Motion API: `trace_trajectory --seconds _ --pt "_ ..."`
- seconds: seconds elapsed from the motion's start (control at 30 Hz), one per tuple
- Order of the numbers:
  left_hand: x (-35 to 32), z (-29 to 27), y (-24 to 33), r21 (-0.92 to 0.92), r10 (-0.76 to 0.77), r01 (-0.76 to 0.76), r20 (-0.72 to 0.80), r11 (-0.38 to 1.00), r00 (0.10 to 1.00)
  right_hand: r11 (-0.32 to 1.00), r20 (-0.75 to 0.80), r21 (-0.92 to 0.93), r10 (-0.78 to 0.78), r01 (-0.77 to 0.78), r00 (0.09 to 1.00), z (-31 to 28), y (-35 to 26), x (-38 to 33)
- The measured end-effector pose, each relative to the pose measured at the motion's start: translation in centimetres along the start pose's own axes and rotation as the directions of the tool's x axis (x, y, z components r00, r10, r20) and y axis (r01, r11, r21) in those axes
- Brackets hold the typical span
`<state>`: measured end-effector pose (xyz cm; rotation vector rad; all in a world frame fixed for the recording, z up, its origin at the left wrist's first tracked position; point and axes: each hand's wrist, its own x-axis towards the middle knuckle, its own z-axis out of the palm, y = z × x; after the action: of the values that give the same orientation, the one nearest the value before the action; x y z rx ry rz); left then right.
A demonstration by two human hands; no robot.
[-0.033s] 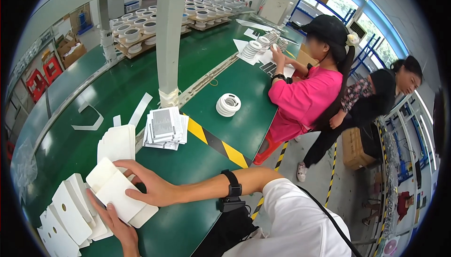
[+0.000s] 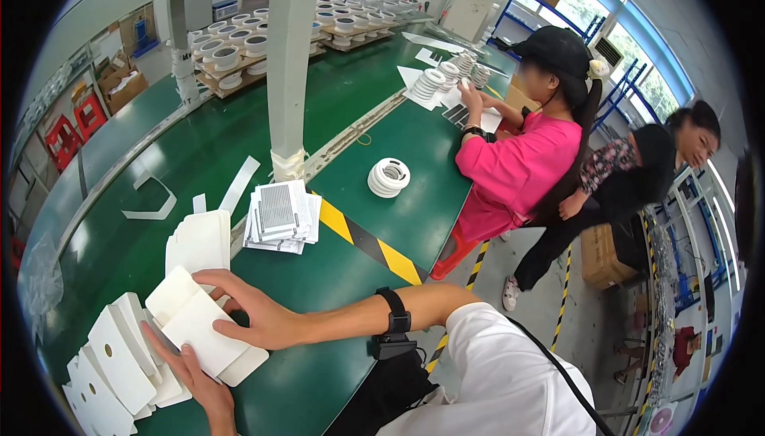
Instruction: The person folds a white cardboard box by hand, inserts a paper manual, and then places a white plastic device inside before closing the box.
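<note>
Both my hands are on a white cardboard box (image 2: 203,320) with rounded flaps, tilted above the green table at the lower left. My right hand (image 2: 259,312) grips its upper right side, thumb on the face and fingers curled over the far edge. From below, my left hand (image 2: 199,384) holds the lower left side, thumb against the near edge. Just beyond stands a stack of white rounded cards (image 2: 199,245). Left of my hands, flat white box pieces (image 2: 119,352), some with round holes, lie fanned and overlapping.
A stack of printed sheets (image 2: 280,217) and a pile of white rings (image 2: 389,177) lie on the table (image 2: 351,149). A grey post (image 2: 288,77) rises beyond the sheets. At the right, a seated co-worker (image 2: 526,157) handles rings; another person (image 2: 629,173) leans behind.
The leaning person's head has shifted slightly and turned. My left fingers have moved a little along the box's edge; the box and my right hand stay in place.
</note>
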<state>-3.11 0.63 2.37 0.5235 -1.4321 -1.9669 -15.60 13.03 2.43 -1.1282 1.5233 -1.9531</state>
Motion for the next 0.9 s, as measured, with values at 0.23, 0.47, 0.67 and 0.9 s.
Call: trace_trajectory --seconds 0.23,0.47,0.67,0.9 --pt "-0.2 -1.4 -1.2 0.255 0.102 -0.127 0.108 0.959 0.989 0.997 -0.045 -0.076 -0.021 0.018 0.999 -0.5 -0.1 -0.3" --pt "-0.7 -3.0 -1.3 0.333 -0.011 -0.047 0.169 0.942 0.985 0.961 -0.047 -0.268 0.057 -0.067 0.997 -0.9 1.1 0.9" --pt "0.3 -2.7 -1.4 0.401 0.057 -0.157 0.249 0.902 0.967 0.93 -0.06 -0.32 0.168 -0.179 0.984 -1.4 0.3 0.3" --pt "0.1 -2.7 -1.1 0.308 0.114 -0.191 0.25 0.932 0.961 0.823 0.346 -0.485 -0.131 0.297 0.929 -2.9 -0.6 1.6"
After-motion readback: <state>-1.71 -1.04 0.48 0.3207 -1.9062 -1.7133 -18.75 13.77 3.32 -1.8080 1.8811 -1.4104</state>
